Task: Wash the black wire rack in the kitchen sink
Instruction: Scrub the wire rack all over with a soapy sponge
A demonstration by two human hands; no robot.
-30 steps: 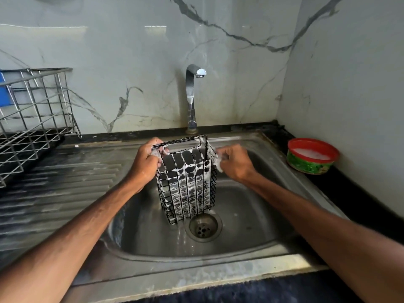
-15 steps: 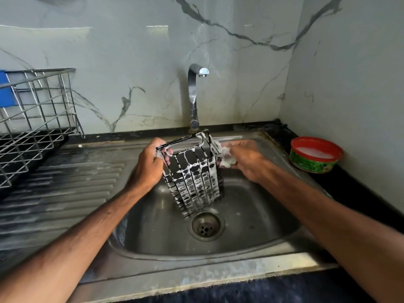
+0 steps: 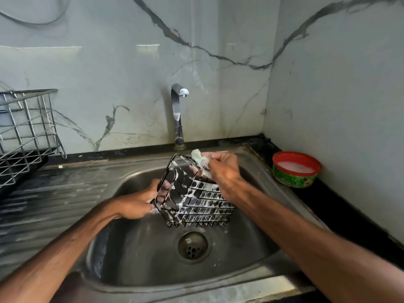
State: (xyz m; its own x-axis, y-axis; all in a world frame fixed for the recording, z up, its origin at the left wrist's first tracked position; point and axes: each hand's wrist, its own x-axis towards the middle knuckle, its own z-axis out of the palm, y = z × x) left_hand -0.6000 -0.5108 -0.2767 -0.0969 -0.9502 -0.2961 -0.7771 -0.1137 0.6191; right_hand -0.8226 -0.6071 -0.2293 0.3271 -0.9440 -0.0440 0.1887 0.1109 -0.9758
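Fingers of the left hand (image 3: 136,203) are curling round the open rim of the black wire rack (image 3: 196,200), some hooking inside it. Those of the right hand (image 3: 220,171) are pinching a foamy scrub pad (image 3: 199,159) against the rack's upper far edge. Coated in lather, the rack is hanging tipped on its side above the sink (image 3: 135,248) and just behind the drain (image 3: 192,247), its long axis running from the left hand's end rightward. Scrubbing strokes are probably going along those wires, with the left hand bracing.
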